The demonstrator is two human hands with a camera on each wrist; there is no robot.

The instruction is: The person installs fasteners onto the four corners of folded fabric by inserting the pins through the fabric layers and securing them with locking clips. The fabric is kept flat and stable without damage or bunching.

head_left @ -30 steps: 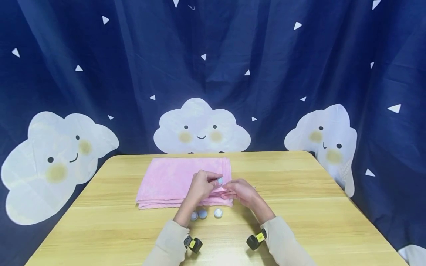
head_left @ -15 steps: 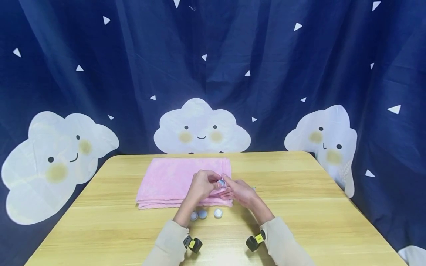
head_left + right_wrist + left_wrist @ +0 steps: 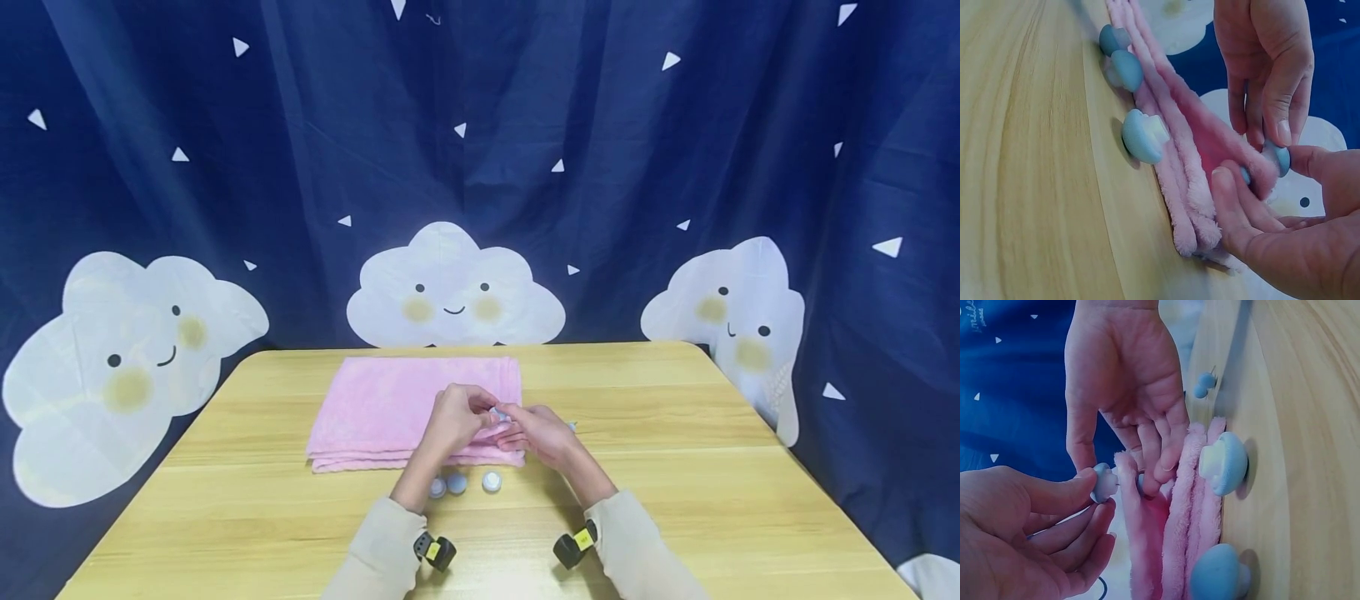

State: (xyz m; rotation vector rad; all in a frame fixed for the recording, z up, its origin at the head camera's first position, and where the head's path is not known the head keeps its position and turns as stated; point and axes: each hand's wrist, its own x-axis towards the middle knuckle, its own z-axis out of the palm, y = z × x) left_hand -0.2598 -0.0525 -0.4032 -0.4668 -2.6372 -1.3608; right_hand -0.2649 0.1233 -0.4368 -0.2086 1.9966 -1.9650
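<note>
A pink folded blanket point(image 3: 401, 400) lies on the table, its near right corner lifted. At that corner my left hand point(image 3: 453, 421) pinches the pale blue cap of a mushroom-shaped quilt clip point(image 3: 1102, 483) between thumb and fingers. A thin pin shows between this cap and the cloth in the left wrist view. Inside the fold sits a small blue base point(image 3: 1245, 175). My right hand point(image 3: 551, 435) presses its thumb on the cap and its fingers on the base, with the cloth between. How far the pin passes through is hidden.
Several more mushroom-shaped caps stand near the blanket's front edge, including a right one point(image 3: 491, 481) and a middle one point(image 3: 457, 482). A small blue piece with a pin point(image 3: 1205, 384) lies beyond my right hand. A dark blue curtain point(image 3: 600, 200) hangs behind the table.
My right thumb has risen from the cloth edge onto the clip's cap, and the right hand has closed in on it. My left hand has stayed nearly still.
</note>
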